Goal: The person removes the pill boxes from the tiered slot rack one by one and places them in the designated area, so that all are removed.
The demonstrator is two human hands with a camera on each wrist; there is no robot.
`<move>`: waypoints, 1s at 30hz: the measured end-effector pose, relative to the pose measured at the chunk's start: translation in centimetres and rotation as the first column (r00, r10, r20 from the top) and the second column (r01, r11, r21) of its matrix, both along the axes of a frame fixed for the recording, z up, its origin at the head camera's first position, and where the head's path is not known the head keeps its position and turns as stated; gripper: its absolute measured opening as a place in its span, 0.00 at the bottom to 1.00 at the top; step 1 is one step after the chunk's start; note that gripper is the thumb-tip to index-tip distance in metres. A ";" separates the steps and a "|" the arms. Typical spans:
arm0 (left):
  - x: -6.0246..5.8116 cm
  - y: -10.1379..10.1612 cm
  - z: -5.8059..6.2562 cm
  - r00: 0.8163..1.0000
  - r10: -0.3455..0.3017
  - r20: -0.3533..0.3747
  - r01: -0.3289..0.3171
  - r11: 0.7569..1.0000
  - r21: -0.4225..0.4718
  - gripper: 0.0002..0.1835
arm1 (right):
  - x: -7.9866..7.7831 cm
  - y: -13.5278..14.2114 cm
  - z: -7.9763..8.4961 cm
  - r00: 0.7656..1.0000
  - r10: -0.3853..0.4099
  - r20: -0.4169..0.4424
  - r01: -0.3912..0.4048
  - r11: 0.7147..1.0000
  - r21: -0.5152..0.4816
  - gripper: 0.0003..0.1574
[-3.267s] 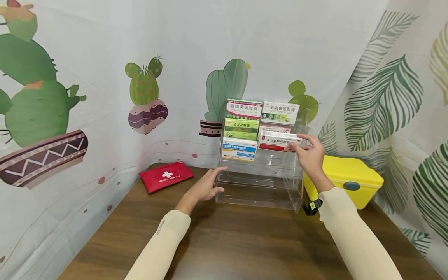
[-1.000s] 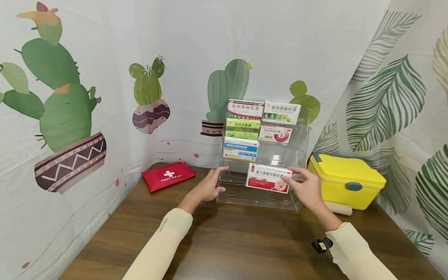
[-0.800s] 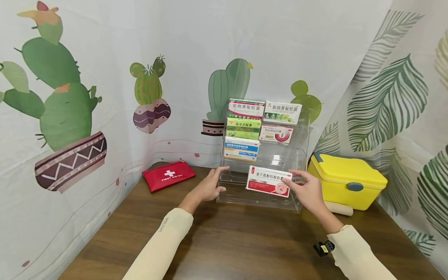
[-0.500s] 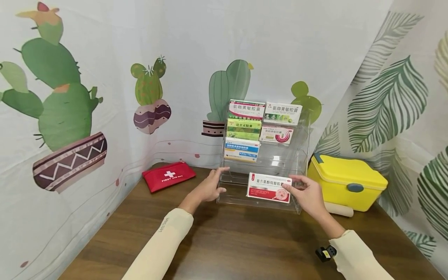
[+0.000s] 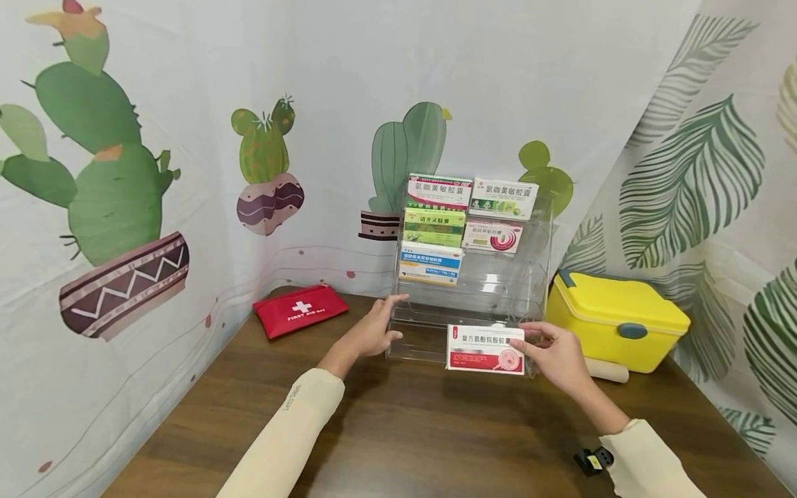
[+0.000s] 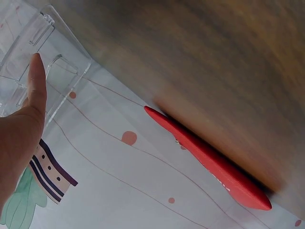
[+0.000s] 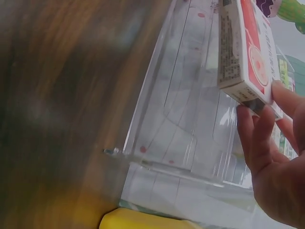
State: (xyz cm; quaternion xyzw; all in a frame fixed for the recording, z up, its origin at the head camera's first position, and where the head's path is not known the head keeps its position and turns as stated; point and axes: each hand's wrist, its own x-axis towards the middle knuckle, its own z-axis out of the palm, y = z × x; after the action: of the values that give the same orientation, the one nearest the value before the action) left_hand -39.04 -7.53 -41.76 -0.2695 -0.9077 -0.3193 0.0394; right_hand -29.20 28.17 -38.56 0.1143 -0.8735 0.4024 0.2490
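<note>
My right hand (image 5: 554, 356) pinches a white-and-red medicine box (image 5: 482, 349) by its right end, thumb on the front. The box is upright before the lowest tier of a clear acrylic display rack (image 5: 492, 277); in the right wrist view the box (image 7: 245, 52) appears apart from the rack. At the rack's left side my left hand (image 5: 369, 332) has its index finger stretched out against the clear panel, thumb apart. Higher tiers bear several medicine boxes: pink-and-white (image 5: 438, 192), white-and-green (image 5: 504, 198), lime green (image 5: 434, 227), pale pink (image 5: 494, 237) and blue-and-white (image 5: 429, 265).
A red first aid pouch (image 5: 301, 311) lies left on the wooden table (image 5: 386, 436). Right of the rack stands a yellow lidded case (image 5: 623, 318), with a beige cylinder (image 5: 607, 370) at its foot. A patterned curtain (image 5: 336, 152) hangs close behind.
My right hand has taken the white-and-red box from the rack's third tier and brought it down and toward me, revealing the pale pink box. My left hand has stayed by the rack.
</note>
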 end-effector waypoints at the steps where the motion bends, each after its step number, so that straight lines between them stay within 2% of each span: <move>1: 0.0 0.0 0.0 1.000 -0.004 -0.004 0.004 1.000 -0.002 0.45 | 0.1 0.2 -0.1 1.000 0.003 0.015 -0.003 1.000 0.007 0.22; 11: 0.1 -0.1 -0.3 1.000 -0.014 -0.019 0.014 1.000 0.005 0.45 | 1.0 2.0 -0.9 0.984 0.040 0.172 -0.044 0.999 0.020 0.24; 22: 0.2 0.1 -0.5 1.000 -0.011 -0.010 0.011 1.000 0.002 0.45 | 1.8 3.4 -2.0 0.963 0.055 0.264 -0.062 0.998 0.019 0.23; 30: 0.1 0.0 -0.2 1.000 -0.009 -0.012 0.009 1.000 0.003 0.45 | 1.9 4.4 -2.4 0.956 0.053 0.287 -0.063 0.998 0.024 0.23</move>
State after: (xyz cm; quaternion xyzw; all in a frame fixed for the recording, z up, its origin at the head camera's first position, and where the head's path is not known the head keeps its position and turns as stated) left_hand -38.92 -7.53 -41.97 -0.2755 -0.9056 -0.3194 0.0439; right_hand -27.31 32.57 -40.93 0.0845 -0.9031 0.4075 0.1062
